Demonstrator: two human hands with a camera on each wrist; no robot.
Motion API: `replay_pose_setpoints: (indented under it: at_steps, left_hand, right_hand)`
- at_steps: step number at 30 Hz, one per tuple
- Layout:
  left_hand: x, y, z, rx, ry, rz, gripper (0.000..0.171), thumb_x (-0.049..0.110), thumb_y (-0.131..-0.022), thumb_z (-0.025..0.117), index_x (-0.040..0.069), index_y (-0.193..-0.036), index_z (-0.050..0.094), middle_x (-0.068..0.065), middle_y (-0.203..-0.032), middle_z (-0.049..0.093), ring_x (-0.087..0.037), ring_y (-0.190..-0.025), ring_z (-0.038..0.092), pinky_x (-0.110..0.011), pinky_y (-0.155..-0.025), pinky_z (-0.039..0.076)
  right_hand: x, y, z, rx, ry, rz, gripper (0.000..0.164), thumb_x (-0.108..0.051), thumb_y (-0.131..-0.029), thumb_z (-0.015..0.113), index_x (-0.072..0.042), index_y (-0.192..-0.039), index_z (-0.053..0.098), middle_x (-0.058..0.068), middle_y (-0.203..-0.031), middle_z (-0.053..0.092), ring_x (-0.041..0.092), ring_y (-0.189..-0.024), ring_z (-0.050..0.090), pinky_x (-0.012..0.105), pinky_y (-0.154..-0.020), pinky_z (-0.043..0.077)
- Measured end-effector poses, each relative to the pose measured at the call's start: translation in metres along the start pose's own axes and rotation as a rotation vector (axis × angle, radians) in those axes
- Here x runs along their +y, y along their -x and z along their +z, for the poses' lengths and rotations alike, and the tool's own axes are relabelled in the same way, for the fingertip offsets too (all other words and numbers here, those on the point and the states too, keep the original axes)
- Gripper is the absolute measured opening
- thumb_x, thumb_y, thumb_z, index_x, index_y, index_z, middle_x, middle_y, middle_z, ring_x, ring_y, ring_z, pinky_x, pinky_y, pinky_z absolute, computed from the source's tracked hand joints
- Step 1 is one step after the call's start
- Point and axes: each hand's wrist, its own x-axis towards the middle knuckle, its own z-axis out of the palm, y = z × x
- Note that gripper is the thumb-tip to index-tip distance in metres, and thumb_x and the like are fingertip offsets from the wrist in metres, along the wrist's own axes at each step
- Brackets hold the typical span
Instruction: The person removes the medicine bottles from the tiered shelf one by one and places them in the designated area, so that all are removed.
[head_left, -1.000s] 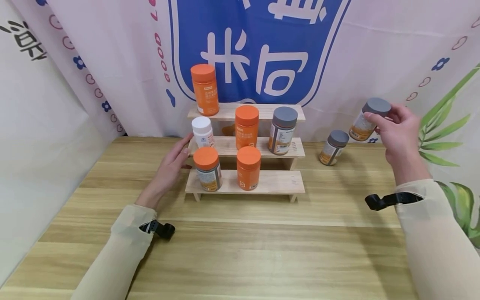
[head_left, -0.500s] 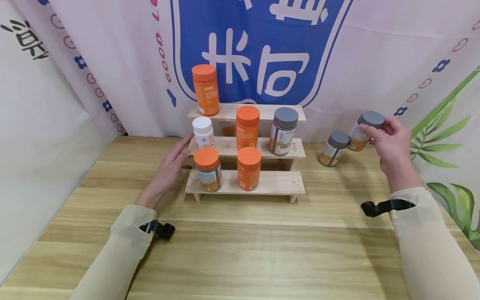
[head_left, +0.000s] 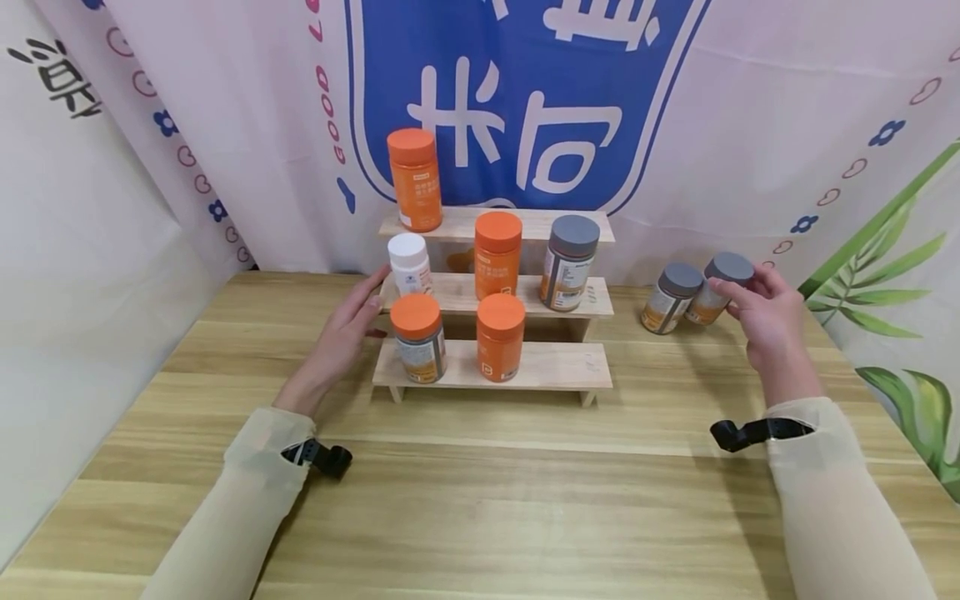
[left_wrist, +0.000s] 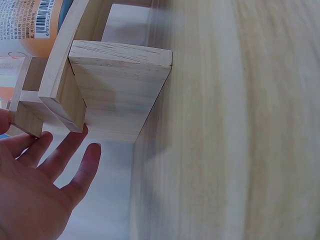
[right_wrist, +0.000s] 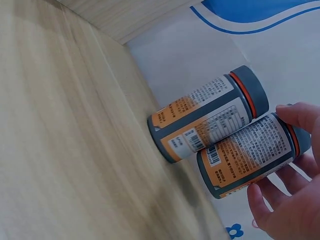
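My right hand (head_left: 772,317) holds a grey-lidded jar (head_left: 716,292) with an orange-and-white label, thumb and fingers round its upper part. Right beside it a second grey-lidded jar (right_wrist: 205,120) stands on the table. Whether the held jar's base touches the tabletop, I cannot tell. My left hand (head_left: 341,337) rests against the left end of the three-tier wooden shelf (head_left: 558,364). In the left wrist view, the fingers (left_wrist: 72,145) are extended, with fingertips at the shelf's wooden edges.
An orange bottle (head_left: 416,187) stands on the top tier. The middle tier bears a white bottle (head_left: 410,265), an orange bottle (head_left: 497,258) and a grey-lidded jar (head_left: 570,267). Two orange-lidded jars, one grey-bodied (head_left: 422,350), one orange (head_left: 500,342), occupy the bottom tier. A printed curtain (head_left: 712,125) hangs behind.
My right hand has lowered the grey-lidded jar and brought it left, beside the standing jar. The left hand has stayed at the shelf's end.
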Motion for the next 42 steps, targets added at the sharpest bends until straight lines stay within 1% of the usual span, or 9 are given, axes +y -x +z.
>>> replay_pose_setpoints:
  at_steps: [7,10,13,18,23,26,30,34,42]
  left_hand:
    - [-0.001,-0.001,0.001,0.002,-0.001,0.000,0.057,0.030,-0.117,0.033,0.018,-0.171,0.022,-0.009,-0.179,0.020,-0.038,-0.152,0.039,-0.039,-0.097,0.052]
    - [-0.001,-0.001,0.001,0.001,-0.001,0.003,0.057,0.031,-0.117,0.033,0.017,-0.171,0.021,-0.009,-0.179,0.020,-0.039,-0.151,0.039,-0.041,-0.098,0.051]
    - [-0.002,-0.001,0.001,0.000,0.000,0.004,0.057,0.031,-0.117,0.033,0.018,-0.171,0.021,-0.009,-0.179,0.020,-0.040,-0.151,0.040,-0.044,-0.099,0.051]
    - [-0.002,0.000,0.001,-0.003,-0.002,0.001,0.057,0.032,-0.117,0.032,0.019,-0.172,0.021,-0.009,-0.179,0.019,-0.040,-0.151,0.040,-0.047,-0.100,0.051]
    - [-0.003,0.001,0.000,-0.003,-0.001,0.002,0.057,0.033,-0.117,0.032,0.020,-0.172,0.021,-0.009,-0.179,0.019,-0.040,-0.151,0.040,-0.047,-0.100,0.051]
    - [-0.003,0.000,0.001,-0.002,0.003,0.003,0.057,0.032,-0.117,0.033,0.019,-0.171,0.021,-0.009,-0.179,0.019,-0.039,-0.152,0.039,-0.047,-0.100,0.051]
    - [-0.004,-0.002,0.004,-0.014,0.005,0.003,0.057,0.031,-0.117,0.032,0.019,-0.171,0.021,-0.009,-0.179,0.018,-0.039,-0.153,0.038,-0.045,-0.101,0.051]
    - [-0.003,-0.003,0.006,-0.012,0.004,0.003,0.057,0.030,-0.117,0.032,0.018,-0.171,0.021,-0.009,-0.179,0.019,-0.040,-0.152,0.039,-0.045,-0.100,0.051]
    - [0.000,0.001,0.002,0.004,-0.008,-0.010,0.057,0.032,-0.117,0.032,0.021,-0.172,0.021,-0.009,-0.179,0.019,-0.040,-0.150,0.041,-0.047,-0.102,0.051]
  right_hand:
    - [0.013,0.001,-0.001,-0.012,-0.057,0.013,0.062,-0.015,-0.090,0.087,-0.022,-0.146,0.060,-0.018,-0.117,0.065,0.001,-0.110,0.058,0.012,-0.079,0.053]
    - [0.018,0.002,-0.001,-0.013,-0.074,0.020,0.062,-0.012,-0.090,0.086,-0.022,-0.146,0.061,-0.018,-0.114,0.066,0.000,-0.108,0.060,0.013,-0.079,0.054]
    - [0.021,0.002,-0.002,-0.012,-0.060,0.033,0.063,-0.014,-0.090,0.087,-0.023,-0.146,0.061,-0.018,-0.117,0.067,0.001,-0.110,0.059,0.014,-0.081,0.054]
    - [0.025,0.002,0.001,0.007,-0.019,0.070,0.071,-0.022,-0.089,0.088,-0.026,-0.153,0.057,-0.017,-0.128,0.063,0.003,-0.118,0.055,0.017,-0.087,0.050]
    - [0.027,0.002,0.003,0.016,-0.005,0.068,0.074,-0.024,-0.089,0.088,-0.026,-0.155,0.055,-0.018,-0.126,0.063,0.002,-0.116,0.055,0.019,-0.091,0.048]
    - [0.029,0.004,0.002,0.005,-0.029,0.082,0.076,-0.024,-0.088,0.089,-0.026,-0.156,0.054,-0.019,-0.126,0.064,0.002,-0.116,0.055,0.020,-0.092,0.048]
    - [0.032,0.006,-0.002,-0.001,-0.065,0.111,0.077,-0.024,-0.089,0.088,-0.028,-0.157,0.053,-0.019,-0.127,0.062,0.002,-0.116,0.054,0.018,-0.089,0.050]
    - [0.032,0.007,-0.004,0.000,-0.060,0.108,0.078,-0.026,-0.089,0.088,-0.029,-0.158,0.052,-0.020,-0.123,0.059,0.003,-0.116,0.054,0.017,-0.085,0.052]
    - [0.027,0.006,-0.001,0.007,-0.046,0.118,0.089,-0.027,-0.086,0.091,-0.028,-0.162,0.045,-0.016,-0.129,0.059,0.003,-0.117,0.056,0.016,-0.086,0.053]
